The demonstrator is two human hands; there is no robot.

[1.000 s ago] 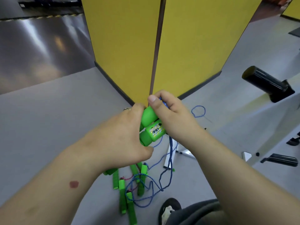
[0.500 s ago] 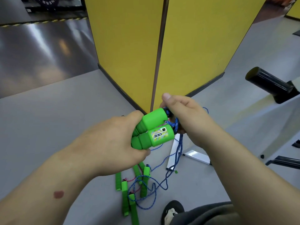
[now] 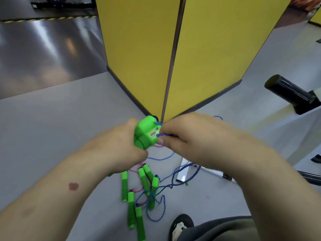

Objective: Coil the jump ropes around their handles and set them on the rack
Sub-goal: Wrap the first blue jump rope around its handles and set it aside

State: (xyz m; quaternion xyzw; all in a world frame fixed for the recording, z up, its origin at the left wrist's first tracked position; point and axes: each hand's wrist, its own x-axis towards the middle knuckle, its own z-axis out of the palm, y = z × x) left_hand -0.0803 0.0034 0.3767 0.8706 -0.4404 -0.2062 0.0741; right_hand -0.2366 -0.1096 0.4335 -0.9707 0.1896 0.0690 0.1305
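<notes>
As right hand dropped, handles tilted.

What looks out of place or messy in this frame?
The spare green handles lie scattered on the grey floor, their blue and pink cords crossing in a loose tangle beside a shoe. The left hand grips the paired handles while the right hand pinches the blue rope.

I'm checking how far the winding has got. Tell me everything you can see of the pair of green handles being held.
The green handles are two bright, plastic-looking cylinders held side by side, ends toward the camera, one bearing a small label. The left hand grips them; the right hand pinches the blue rope against them, and it trails to the floor.
</notes>
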